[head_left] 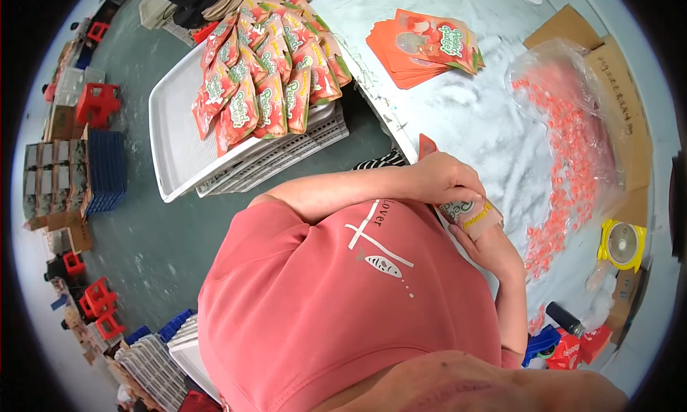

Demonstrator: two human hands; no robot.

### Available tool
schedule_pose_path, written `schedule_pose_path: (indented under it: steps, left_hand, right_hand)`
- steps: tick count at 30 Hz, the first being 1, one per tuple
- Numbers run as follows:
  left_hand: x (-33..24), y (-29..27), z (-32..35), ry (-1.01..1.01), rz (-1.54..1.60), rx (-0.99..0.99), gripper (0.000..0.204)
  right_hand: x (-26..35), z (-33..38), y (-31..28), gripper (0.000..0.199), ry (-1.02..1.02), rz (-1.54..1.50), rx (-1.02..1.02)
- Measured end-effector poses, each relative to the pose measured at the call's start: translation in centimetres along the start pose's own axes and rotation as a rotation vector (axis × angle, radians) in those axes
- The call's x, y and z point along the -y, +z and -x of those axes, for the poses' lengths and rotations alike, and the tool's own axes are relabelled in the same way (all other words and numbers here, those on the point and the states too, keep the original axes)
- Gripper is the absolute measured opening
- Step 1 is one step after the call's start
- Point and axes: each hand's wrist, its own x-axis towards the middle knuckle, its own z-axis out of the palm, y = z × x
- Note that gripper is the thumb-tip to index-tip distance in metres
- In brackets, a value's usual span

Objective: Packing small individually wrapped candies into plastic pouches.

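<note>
both hands, left hand (438, 179) above and right hand (486, 247) below, clasp one red and green printed pouch (469, 213) near the white table's (472, 118) left edge.

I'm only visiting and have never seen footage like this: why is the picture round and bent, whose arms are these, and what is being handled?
No machine here: a person wears a wide fisheye camera on the head, looking down, so edges curve. The coral T-shirt belongs to that person. Both hands meet over a pale worktable: the left hand and right hand hold one small red printed pouch between them. On the table lie a stack of flat red pouches and a clear bag of small pink pieces. To the left, filled pouches are piled on a white tray.
</note>
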Motion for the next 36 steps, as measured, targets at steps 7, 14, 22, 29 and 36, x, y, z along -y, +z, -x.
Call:
schedule_pose_path:
  steps: [7,14,22,29,36]
  left_hand:
    - [0.4,-0.5,0.3,-0.032,-0.018,-0.101,0.019]
    - [0.7,0.4,-0.1,-0.002,-0.010,-0.047,0.019]
    - [0.0,-2.4,0.4,-0.484,0.211,-0.203,0.022]
    - [0.4,-1.8,-0.1,-0.289,0.215,-0.149,0.019]
    - [-1.1,-1.4,-1.4,-0.369,0.388,-0.153,0.020]
  right_hand:
    - [0.8,0.5,-1.6,0.033,0.082,-0.058,-0.062]
    - [-0.2,0.7,-0.8,0.036,0.044,0.034,-0.051]
    - [0.5,1.2,-2.6,0.036,0.052,0.070,-0.506]
    - [-1.9,2.2,-1.9,0.024,0.208,-0.174,-0.539]
    - [-1.5,1.8,-1.2,0.022,0.142,-0.122,-0.660]
